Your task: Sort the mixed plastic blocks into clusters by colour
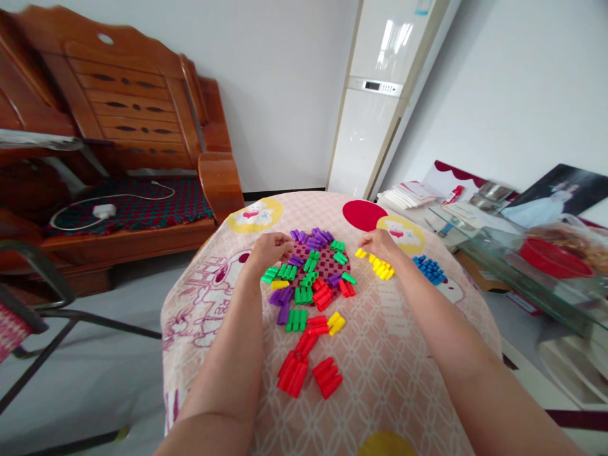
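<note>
Small tube-shaped plastic building blocks lie on a round table with a patterned cloth [380, 380]. My left hand [272, 250] is at the left edge of the mixed pile, its bent fingers apart beside the purple blocks [319, 239], and I see nothing held in it. Below it are green blocks [287, 272]. At the right of the pile, my right hand [379, 244] has its fingertips closed at a small yellow block [361, 253]. A group of yellow blocks [382, 267] lies just under that hand. Red blocks [293, 373] are closer to me.
Blue blocks [429, 270] are bunched right of my right forearm. A glass-topped table [513, 272] with a red bowl [555, 256] and papers stands at the right. A wooden bench [142, 126] is at the left, a white cabinet-like appliance [365, 120] behind.
</note>
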`<state>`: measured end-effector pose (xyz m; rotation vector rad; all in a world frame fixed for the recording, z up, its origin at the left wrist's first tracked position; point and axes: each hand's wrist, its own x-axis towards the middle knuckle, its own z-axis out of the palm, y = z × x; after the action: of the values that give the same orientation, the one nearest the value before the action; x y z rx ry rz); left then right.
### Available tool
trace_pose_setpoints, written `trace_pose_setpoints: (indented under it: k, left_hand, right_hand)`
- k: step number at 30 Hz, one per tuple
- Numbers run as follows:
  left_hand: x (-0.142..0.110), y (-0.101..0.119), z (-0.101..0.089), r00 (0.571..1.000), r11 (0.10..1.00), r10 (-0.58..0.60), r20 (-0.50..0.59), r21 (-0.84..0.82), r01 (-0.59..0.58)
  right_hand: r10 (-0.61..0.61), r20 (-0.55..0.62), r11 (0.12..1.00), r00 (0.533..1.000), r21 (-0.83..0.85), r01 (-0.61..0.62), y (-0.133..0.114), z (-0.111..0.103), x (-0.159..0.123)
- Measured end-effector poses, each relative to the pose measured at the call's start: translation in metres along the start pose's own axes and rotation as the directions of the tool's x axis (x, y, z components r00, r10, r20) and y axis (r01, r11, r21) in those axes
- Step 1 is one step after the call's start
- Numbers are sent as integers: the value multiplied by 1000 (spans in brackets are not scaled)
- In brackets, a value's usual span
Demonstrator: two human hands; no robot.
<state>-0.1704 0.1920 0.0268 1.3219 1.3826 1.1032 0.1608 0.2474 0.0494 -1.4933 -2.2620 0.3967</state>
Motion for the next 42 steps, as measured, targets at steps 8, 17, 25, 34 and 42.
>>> trace_pose_setpoints:
  k: [8,17,25,34,42]
  left_hand:
    - [1,-2,0,1000,1000,10,-1,8,-10]
    - [-7,3,-9,997,999,4,-81,-45,-8]
    - [-7,3,-8,995,998,20,-98,-56,-25]
    - [-5,-3,-11,994,999,2,-112,-53,-8]
    - [-5,-3,-11,993,999,0,-118,-41,-4]
  right_hand:
    - [-234,90,934,968,-256,250,9,3,-9]
    - [-191,28,929,981,-319,190,-24,-5,-35]
    - [-433,138,881,891,-145,451,-137,61,-45]
    - [-293,316,883,903,-272,382,-189,107,-39]
    - [-234,30,969,972,90,230,-173,80,-39]
